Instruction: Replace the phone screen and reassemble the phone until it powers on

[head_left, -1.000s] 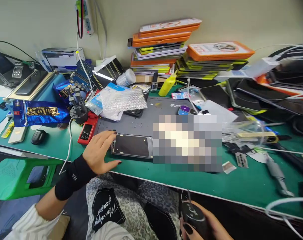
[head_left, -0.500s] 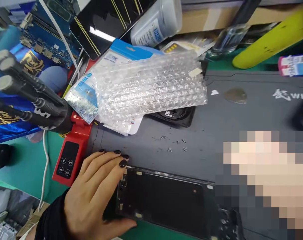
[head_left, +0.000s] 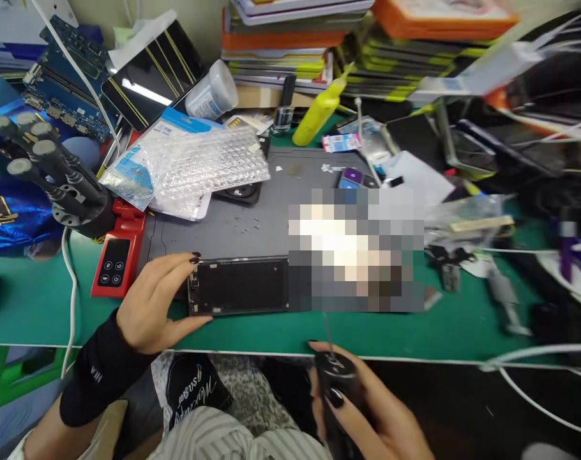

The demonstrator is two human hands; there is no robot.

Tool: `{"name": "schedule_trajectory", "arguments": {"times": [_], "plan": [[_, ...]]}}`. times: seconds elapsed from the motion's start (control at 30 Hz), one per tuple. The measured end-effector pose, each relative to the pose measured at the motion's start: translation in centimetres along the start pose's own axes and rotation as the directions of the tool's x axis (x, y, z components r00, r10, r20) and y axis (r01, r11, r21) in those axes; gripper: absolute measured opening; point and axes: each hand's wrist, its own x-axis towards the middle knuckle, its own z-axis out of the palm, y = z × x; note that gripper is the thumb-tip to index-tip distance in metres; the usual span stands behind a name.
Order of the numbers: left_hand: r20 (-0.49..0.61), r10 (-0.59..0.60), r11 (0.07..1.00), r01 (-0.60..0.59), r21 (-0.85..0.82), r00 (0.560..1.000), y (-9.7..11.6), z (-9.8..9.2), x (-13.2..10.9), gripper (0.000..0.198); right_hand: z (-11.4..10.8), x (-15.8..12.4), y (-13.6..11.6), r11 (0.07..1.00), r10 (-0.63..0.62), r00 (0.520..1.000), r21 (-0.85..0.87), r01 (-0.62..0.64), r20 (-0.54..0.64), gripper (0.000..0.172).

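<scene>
A dark phone frame (head_left: pixel 239 285) lies flat on the grey work mat (head_left: pixel 252 230) near the green table's front edge. My left hand (head_left: pixel 154 300) grips its left end, fingers over the top edge and thumb under the near edge. My right hand (head_left: pixel 367 412) sits below the table edge, closed around a black cylindrical tool (head_left: pixel 338 390) with a thin tip pointing up toward the table. A pixelated patch hides the phone's right part.
A red device with buttons (head_left: pixel 112 268) and a black screwdriver stand (head_left: pixel 75 191) sit left of the mat. Bubble-wrap bag (head_left: pixel 204 163), white jar (head_left: pixel 212 94), yellow bottle (head_left: pixel 319 112), stacked orange and yellow boxes (head_left: pixel 290 51) fill the back. Cables and tools (head_left: pixel 501 294) crowd the right.
The view pulled back from a close look at the mat. My right hand with the black tool has risen toward the table edge. My left hand stays on the phone frame.
</scene>
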Motion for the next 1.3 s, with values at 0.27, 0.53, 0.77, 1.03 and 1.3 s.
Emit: {"name": "schedule_trajectory", "arguments": {"times": [0.27,0.53,0.77,1.03,1.3], "plan": [[-0.063,0.099,0.993,-0.094,0.068,0.993,-0.5,0.4,-0.3,0.071,2.4,-0.1,-0.6,0.976,-0.062,0.998,0.208,0.061,-0.002,0.045],[-0.061,0.089,0.994,-0.085,0.062,0.994,-0.7,0.4,-0.2,0.069,2.1,0.9,-0.2,0.987,-0.110,0.994,0.119,0.108,0.014,0.049],[-0.049,0.063,0.997,-0.060,0.053,0.997,-0.7,0.3,-0.2,0.068,2.0,1.2,-0.3,0.993,-0.114,0.993,0.019,0.113,0.033,0.052],[-0.018,0.031,0.999,-0.030,0.037,0.999,-1.0,0.3,-0.2,0.068,1.7,1.3,-0.7,0.994,-0.102,0.993,-0.021,0.104,0.066,0.052],[-0.012,0.021,0.999,-0.021,0.045,1.000,-0.8,0.2,0.0,0.067,1.5,1.4,-0.5,0.995,-0.099,0.992,-0.016,0.100,0.075,0.050]]}}
